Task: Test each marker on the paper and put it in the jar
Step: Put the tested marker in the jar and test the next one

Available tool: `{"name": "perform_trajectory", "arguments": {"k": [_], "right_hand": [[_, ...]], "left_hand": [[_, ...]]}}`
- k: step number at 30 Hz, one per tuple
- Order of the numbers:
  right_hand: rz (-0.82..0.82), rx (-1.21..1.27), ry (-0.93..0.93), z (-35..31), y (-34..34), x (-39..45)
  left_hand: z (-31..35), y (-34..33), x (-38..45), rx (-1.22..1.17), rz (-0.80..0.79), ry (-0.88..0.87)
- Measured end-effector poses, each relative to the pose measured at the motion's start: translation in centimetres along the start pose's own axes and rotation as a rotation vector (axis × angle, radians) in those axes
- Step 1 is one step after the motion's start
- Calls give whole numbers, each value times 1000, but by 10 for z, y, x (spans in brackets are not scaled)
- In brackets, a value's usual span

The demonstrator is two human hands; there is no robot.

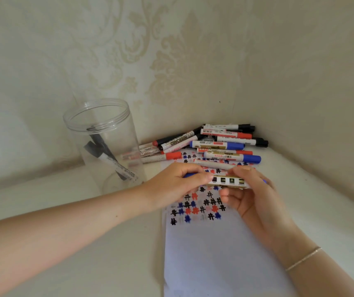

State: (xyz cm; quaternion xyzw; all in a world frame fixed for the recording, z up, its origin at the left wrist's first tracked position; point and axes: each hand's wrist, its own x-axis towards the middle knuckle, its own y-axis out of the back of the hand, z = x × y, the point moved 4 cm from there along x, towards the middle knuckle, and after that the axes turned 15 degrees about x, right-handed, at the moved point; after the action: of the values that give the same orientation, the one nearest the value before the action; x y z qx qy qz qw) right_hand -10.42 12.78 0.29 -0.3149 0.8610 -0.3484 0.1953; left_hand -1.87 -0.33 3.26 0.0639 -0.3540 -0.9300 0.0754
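Gripping one white, blue-capped marker (228, 181) level above the paper (214, 249): left hand (171, 185) on cap, right hand (251, 191) on barrel. Jar (105, 144) contains one marker.

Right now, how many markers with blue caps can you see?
3: two in the pile, one above the other, and one held in both hands. Others may be hidden underneath.

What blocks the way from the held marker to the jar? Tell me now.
Nothing visible does. Both hands hold the marker over the paper: the left hand at its blue end, the right hand on the barrel. The jar stands open to the left, with only bare table between. The marker pile lies behind, off that path.
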Motion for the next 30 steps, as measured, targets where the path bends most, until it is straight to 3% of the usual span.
{"name": "perform_trajectory", "arguments": {"k": [3, 10, 18, 23, 25, 27, 30], "right_hand": [[-1, -15, 144, -7, -15, -6], [-122, 236, 382, -38, -112, -22], [-239, 288, 230, -27, -174, -25], [-235, 236, 18, -19, -193, 20], [-91, 14, 75, -15, -182, 47], [-14, -560, 199, -4, -159, 71], [-171, -1441, 275, 32, -122, 98]], "left_hand": [[18, 9, -5, 116, 150, 19], [81, 91, -26, 219, 635, -74], [95, 138, -72, 360, 800, -57], [99, 191, -73, 701, 813, 7], [93, 215, -72, 845, 855, 106], [89, 225, -71, 996, 788, 195], [80, 217, -67, 1135, 509, 322]]}}
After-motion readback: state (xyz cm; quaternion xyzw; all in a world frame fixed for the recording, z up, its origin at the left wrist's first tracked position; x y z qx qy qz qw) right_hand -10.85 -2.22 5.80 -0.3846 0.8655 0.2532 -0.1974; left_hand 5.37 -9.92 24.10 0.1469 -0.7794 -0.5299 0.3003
